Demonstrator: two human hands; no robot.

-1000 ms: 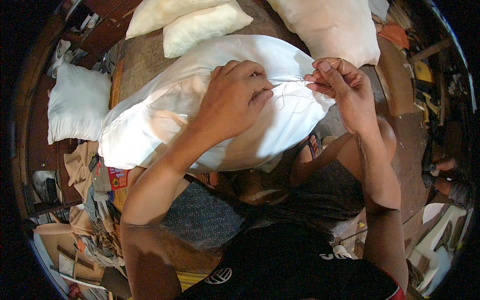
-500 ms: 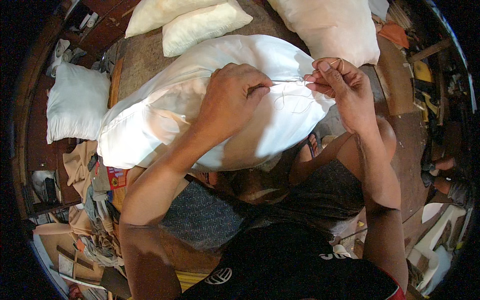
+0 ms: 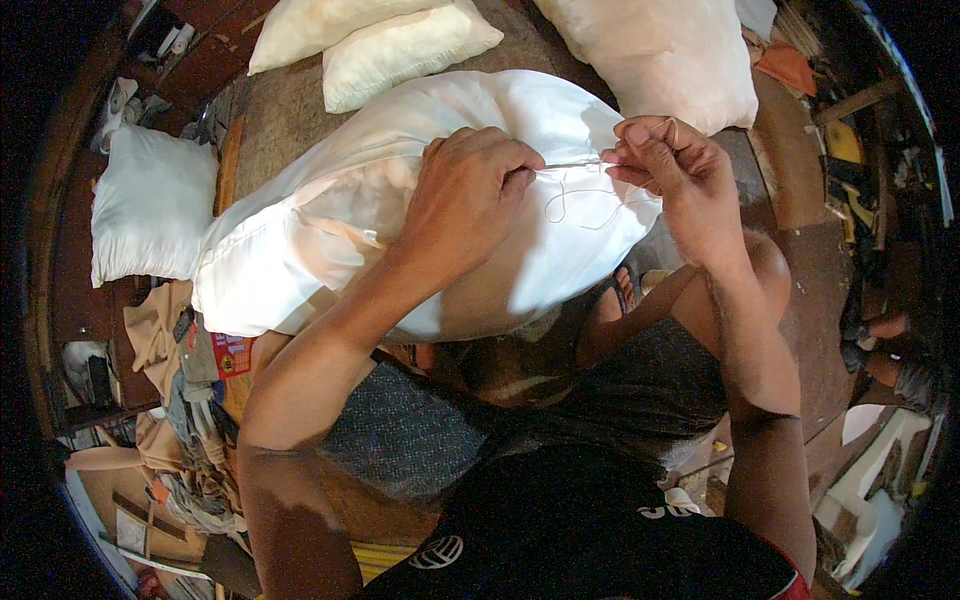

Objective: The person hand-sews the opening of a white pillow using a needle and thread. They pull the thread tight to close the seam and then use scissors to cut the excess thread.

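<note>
A big white stuffed cushion (image 3: 540,110) lies across the work surface in front of me, with a gap or fold in its cover on the left part. Above it my left hand (image 3: 462,200) is closed in a pinch on a thin sewing needle (image 3: 572,165), which points right. My right hand (image 3: 685,185) is closed, its fingertips pinching pale thread (image 3: 558,208) near the needle's far end. The thread hangs in a loose loop over the white fabric. Whether it passes through the needle's eye is too small to tell.
Two cream pillows (image 3: 410,55) lie beyond the cushion, and a larger one (image 3: 660,60) at the far right. A smaller white pillow (image 3: 155,205) stands at the left. Cloth scraps (image 3: 165,340) and clutter fill the lower left. Another person's feet (image 3: 880,350) show at the right edge.
My right hand has shifted slightly left and its fingers have moved a little at the thread. The hanging loop has changed shape. My left hand is almost unmoved.
</note>
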